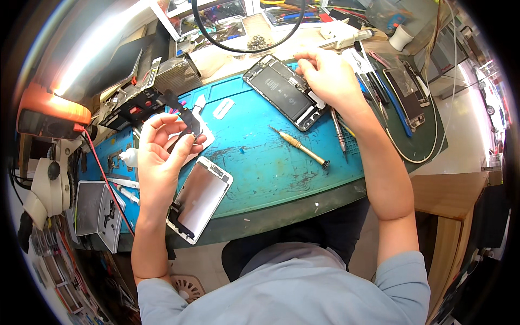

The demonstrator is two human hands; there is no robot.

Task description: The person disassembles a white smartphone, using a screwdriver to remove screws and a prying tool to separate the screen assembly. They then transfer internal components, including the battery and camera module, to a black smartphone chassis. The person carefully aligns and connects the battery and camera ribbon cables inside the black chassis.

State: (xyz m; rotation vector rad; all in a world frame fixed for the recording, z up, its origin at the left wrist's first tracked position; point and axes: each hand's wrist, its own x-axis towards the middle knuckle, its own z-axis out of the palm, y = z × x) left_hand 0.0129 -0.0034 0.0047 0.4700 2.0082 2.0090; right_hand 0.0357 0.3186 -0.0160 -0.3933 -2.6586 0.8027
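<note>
My left hand (165, 142) is closed with thumb and fingers around a thin black phone part (189, 120), held up above the mat's left side. An opened phone body (277, 89) with its black battery exposed lies tilted on the blue mat. My right hand (331, 73) is over its upper right edge, thumb and fingers pinched; what they hold, if anything, is too small to make out. Close to my left forearm, a white-framed phone screen (201, 196) rests at the mat's front edge. Between the hands and nearer me lies a gold-handled screwdriver (301, 146).
Another screwdriver (338, 132) lies below my right wrist. Tweezers and a blue pry tool (398, 111) lie to the right beside phone parts (406, 97). An orange multimeter (54, 115) with a red lead stands left. A black cable loop (246, 50) hangs over the far side.
</note>
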